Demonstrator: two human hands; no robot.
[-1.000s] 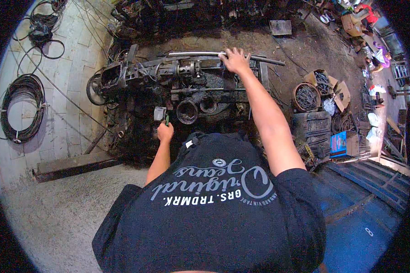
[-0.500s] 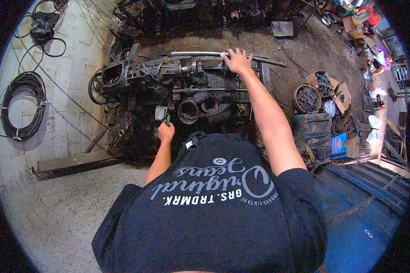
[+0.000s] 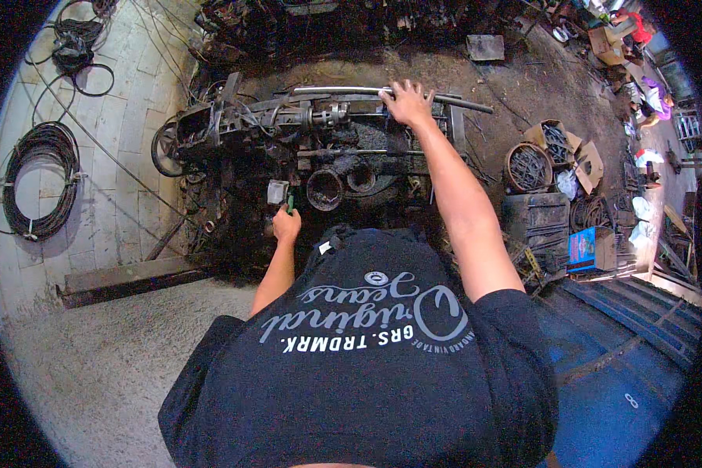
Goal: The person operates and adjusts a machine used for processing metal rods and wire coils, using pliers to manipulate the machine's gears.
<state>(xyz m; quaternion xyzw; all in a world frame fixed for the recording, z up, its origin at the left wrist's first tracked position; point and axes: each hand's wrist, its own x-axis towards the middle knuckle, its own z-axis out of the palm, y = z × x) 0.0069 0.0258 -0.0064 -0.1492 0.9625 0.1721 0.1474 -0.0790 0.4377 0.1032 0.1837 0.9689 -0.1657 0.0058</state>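
Observation:
My left hand [image 3: 286, 225] is closed around a short green handle [image 3: 290, 204], just below a small pale square box [image 3: 277, 192] on the near side of a dark, greasy machine [image 3: 265, 121]. Whether the handle belongs to the machine cannot be made out. Farther out, my right hand [image 3: 408, 104] lies palm down with its fingers spread over a long metal rod [image 3: 335, 90] along the machine's far side. The rod reaches out past my hand to the right. Between my hands are a chuck-like cylinder [image 3: 331, 115], a thinner bright shaft [image 3: 351, 152] and a round open cup [image 3: 324, 190].
Coiled black cable [image 3: 43, 181] hangs on the tiled wall at left. To the right stand a round basket of metal pieces [image 3: 528, 167], cardboard boxes [image 3: 587, 165] and a dark metal case [image 3: 537, 222]. A flat plate [image 3: 485, 47] lies on the far floor. People sit at far right.
Almost nothing differs. The machine sits very slightly lower and further right in the picture; both hands keep their places on the handle and the rod.

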